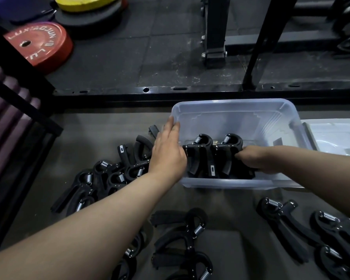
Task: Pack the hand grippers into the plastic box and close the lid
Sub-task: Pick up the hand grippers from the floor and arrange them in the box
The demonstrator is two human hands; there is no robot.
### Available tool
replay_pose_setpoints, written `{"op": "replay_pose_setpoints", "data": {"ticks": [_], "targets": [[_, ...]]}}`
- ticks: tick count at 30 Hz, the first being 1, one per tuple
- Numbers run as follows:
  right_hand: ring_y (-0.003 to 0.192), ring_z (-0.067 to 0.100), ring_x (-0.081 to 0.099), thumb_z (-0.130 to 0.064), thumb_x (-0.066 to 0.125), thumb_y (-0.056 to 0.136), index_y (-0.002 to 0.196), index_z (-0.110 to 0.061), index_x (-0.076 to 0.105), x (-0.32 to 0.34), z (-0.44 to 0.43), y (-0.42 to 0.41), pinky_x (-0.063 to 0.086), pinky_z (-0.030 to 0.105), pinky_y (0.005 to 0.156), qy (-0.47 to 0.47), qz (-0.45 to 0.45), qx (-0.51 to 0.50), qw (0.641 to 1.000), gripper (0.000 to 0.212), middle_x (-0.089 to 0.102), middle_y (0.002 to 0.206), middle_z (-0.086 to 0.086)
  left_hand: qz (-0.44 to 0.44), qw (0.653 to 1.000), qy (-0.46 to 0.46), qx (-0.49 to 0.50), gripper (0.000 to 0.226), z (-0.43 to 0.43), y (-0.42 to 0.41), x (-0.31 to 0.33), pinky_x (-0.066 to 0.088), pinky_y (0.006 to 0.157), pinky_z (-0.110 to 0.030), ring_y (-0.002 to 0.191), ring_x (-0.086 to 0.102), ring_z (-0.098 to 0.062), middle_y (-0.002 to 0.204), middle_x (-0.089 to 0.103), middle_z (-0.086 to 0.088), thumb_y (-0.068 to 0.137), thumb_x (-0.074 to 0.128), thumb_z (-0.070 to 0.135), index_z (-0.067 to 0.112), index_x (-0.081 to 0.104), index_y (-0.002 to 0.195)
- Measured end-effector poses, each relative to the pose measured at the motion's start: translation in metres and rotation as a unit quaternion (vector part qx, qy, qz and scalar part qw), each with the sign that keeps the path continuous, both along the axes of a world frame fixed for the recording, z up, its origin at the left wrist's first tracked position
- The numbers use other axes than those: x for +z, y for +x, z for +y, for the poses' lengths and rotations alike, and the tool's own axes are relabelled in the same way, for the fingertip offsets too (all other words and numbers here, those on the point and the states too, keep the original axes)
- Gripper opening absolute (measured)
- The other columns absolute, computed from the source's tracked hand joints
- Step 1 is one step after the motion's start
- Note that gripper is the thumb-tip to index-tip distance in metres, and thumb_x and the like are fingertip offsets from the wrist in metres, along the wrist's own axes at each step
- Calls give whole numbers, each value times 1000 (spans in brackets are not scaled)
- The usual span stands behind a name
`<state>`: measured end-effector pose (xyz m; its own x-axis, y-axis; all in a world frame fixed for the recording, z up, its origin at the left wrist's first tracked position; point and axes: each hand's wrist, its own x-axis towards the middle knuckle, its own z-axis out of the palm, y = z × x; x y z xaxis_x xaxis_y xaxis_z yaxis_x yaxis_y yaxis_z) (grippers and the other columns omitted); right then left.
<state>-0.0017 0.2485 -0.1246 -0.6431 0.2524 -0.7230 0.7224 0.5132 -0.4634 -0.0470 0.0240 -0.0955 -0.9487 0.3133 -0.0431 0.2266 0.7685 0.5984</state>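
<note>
Clearly the right hand (257, 159) has its fingers curled round the handle of the right gripper (229, 152) inside the box (230, 102), and it holds it low, close to the near wall. The left hand (168, 151) is flat, fingers straight and together, laid against the left wall of the box, and it holds nothing (whether the palm also touches the left gripper (199, 156), I cannot tell). These two grippers stand side by side, touching, between the two hands. Their long axis runs from near to far: the spring heads point to the far wall and the handle ends point to the person.

I judge that the packing is only at its beginning, because many grippers lie outside the box. The left pile (109, 178) is just beside the left hand, on the outer side of the left wall, so this hand is the nearer one to it. The middle group (182, 235) lies in front of the box, toward the person, between the arms. The right group (303, 227) lies below the right forearm, nearer to the right hand. The lid (335, 136) lies to the right of the box, just beside its wall, so the right hand would reach it more easily.
</note>
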Motion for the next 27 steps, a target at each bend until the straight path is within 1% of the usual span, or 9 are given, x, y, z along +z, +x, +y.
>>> {"op": "replay_pose_setpoints", "data": {"ticks": [2,3,6,11,13,16,19,23,27], "targets": [[88,26,57,-22,43,93,97,-7,59,1,-1,-8,45,30,79,67,-6,11,998,22,61,100,11,7,1000,9,1,62,0,1,0,10,122,-35,149,7,-13,163,6,14,94,34,6,22,24,153],[102,30,57,-27,44,91,110,-5,57,1,-3,-12,46,34,90,116,1,13,993,32,59,115,15,12,1000,13,1,61,0,1,-1,8,122,-33,149,5,-11,163,7,13,95,33,7,22,24,153],[131,38,37,-31,39,96,138,-4,40,9,-19,-27,32,42,110,210,83,40,973,50,36,144,20,17,998,49,23,57,0,0,-4,4,120,-25,149,7,-9,162,13,9,97,33,10,20,24,153],[144,23,25,-15,45,97,147,-3,35,31,-78,-45,13,24,115,115,369,144,911,52,30,155,12,-80,980,147,112,53,-7,-4,-12,7,120,-26,148,13,-11,161,20,1,101,33,21,16,25,153],[148,22,18,-17,44,99,150,-5,31,33,-102,-49,6,21,115,120,420,225,871,54,23,159,11,-131,955,216,157,52,-11,-5,-14,17,120,-32,145,24,-15,158,30,-2,100,34,22,18,31,151],[150,25,0,-31,38,101,153,-10,24,27,-132,-59,3,35,121,163,394,318,847,58,11,162,10,-157,925,263,224,45,-24,-7,-25,31,114,-37,135,41,-21,145,49,-6,98,37,22,18,48,141],[148,23,-20,-35,39,98,155,-14,18,22,-149,-63,-6,36,119,182,339,294,875,64,-2,163,4,-145,947,117,262,41,-54,-17,-46,36,108,-38,130,46,-29,137,55,-12,95,39,23,15,55,133],[145,17,-26,-36,39,99,155,-12,14,26,-144,-57,-11,30,116,159,347,303,873,66,-4,163,-1,-90,974,-65,197,26,-91,-34,-67,44,90,-39,110,56,-36,110,66,-13,85,46,18,12,65,102],[145,16,-27,-34,38,101,155,-11,13,29,-145,-54,-12,28,113,148,358,298,873,64,-4,163,-1,-45,981,-148,121,27,-108,-52,-84,39,95,-38,115,51,-31,117,61,-7,84,51,19,11,63,106]]}}
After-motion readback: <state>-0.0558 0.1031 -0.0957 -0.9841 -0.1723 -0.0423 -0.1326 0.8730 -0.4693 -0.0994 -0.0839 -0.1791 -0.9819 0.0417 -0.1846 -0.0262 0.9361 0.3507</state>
